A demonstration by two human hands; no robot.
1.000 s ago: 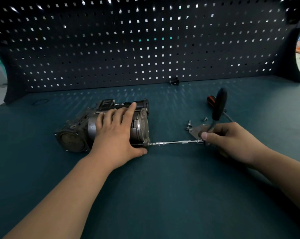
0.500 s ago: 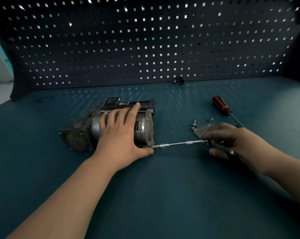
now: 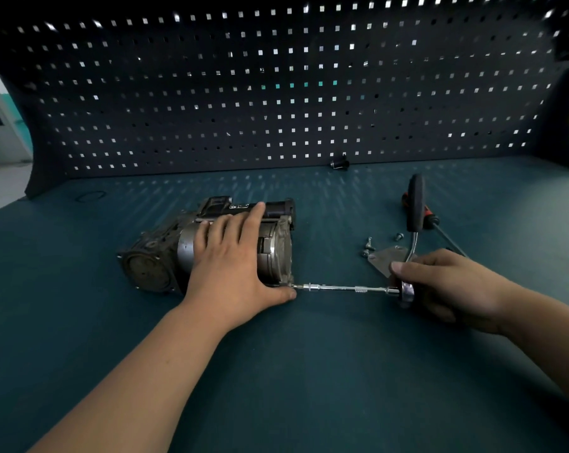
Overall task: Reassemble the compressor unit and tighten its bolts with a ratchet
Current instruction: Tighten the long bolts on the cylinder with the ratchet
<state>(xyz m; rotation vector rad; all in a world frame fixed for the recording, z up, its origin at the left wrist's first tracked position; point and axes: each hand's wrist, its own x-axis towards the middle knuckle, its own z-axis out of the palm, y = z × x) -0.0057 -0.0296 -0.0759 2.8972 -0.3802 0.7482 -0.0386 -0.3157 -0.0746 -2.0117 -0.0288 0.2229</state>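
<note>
Compressor unit (image 3: 211,250), table centre: left hand (image 3: 234,266) flat on it. Right hand (image 3: 440,282) grips ratchet (image 3: 410,256), extension (image 3: 348,288) engaging bolt. Cover plate (image 3: 382,259), loose screws (image 3: 369,246) at 3 o'clock: unfitted.

From where I stand, nothing here can be read. The compressor (image 3: 211,246), left of the frame's middle, has a small pale label (image 3: 235,206) on its dark top part, just beside the fingertips, but its print is too small and blurred to make out.
</note>
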